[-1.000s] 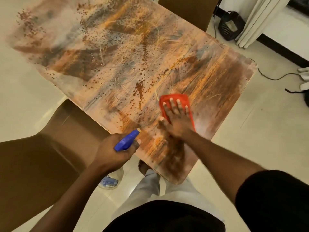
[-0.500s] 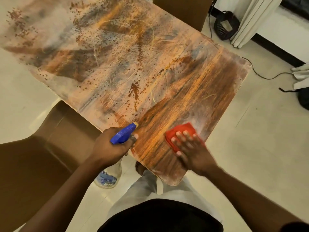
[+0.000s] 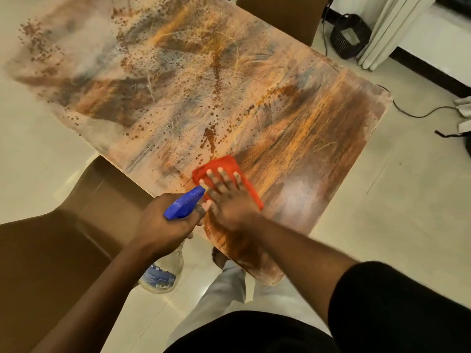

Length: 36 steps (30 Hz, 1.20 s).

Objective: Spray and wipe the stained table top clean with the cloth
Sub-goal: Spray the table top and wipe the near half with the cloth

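Glossy cream tiled floor (image 3: 382, 225), 2 brown chairs (image 3: 51, 263), white curtain (image 3: 392, 26), black cable (image 3: 418, 113).

The scene is lit by warm, yellowish indoor light of moderate brightness, with a soft patch of glare on the near right part of the counter (image 3: 300, 189) and a paler sheen on the floor (image 3: 397, 205) around it. Motion blur softens the right hand (image 3: 226, 197) (fingertips smear slightly), while the left hand (image 3: 163, 225) is somewhat sharper. The wide-angle lens bends the far left counter edge, where detail washes out into haze, and both forearms stretch toward the frame's lower corners.
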Available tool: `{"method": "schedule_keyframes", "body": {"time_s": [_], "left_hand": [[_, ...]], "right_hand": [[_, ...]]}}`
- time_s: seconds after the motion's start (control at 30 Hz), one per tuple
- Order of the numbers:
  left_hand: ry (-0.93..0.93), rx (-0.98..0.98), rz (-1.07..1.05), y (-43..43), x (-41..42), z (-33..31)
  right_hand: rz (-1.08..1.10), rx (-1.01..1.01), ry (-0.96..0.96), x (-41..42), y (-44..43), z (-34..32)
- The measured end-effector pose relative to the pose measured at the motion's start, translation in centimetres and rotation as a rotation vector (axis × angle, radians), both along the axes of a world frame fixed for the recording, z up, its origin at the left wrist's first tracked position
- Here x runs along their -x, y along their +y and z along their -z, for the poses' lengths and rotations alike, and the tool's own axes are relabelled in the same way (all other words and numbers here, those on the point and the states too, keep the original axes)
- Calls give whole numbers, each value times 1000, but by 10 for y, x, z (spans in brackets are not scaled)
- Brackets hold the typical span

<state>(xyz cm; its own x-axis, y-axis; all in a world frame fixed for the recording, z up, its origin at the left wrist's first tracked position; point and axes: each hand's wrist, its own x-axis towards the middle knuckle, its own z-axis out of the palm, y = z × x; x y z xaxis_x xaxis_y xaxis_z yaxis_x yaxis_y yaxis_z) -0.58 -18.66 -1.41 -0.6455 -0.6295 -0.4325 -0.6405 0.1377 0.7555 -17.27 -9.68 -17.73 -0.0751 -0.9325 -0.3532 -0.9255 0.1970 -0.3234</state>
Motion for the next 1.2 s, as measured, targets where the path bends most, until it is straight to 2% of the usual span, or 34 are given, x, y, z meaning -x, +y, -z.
{"method": "schedule_keyframes", "body": {"time_s": [0.1, 0.17, 0.37, 0.53, 0.63, 0.7, 0.77, 0.87, 0.97, 1.07, 1.2], "left_hand": [[17, -20, 39, 2, -11, 5], [-13, -57, 74, 4, -19, 10], [-131, 16, 316, 24, -37, 30], [-119, 6, 276, 31, -36, 29], [-58, -11, 190, 30, -28, 22], [-18, -17, 146, 28, -22, 15], [7, -28, 96, 26, -10, 9], [49, -5, 73, 20, 2, -2], [44, 31, 69, 14, 23, -8], [45, 7, 32, 7, 41, -9], [66, -26, 34, 7, 65, -7]], "right_hand": [[-119, 106, 2, -45, 55, 6], [-179, 90, 35, -52, 104, 10], [-171, 20, 144, 3, 219, 4], [119, -55, 198, 89, 206, -7], [416, -60, 182, 129, 159, -10], [582, -74, 173, 136, 117, -7], [639, -67, 155, 127, 79, -2], [459, -11, 74, 71, 42, 2], [191, 43, 25, 4, 52, 7], [-48, 109, 28, -40, 102, 14], [-189, 116, 82, -25, 183, 13]]}}
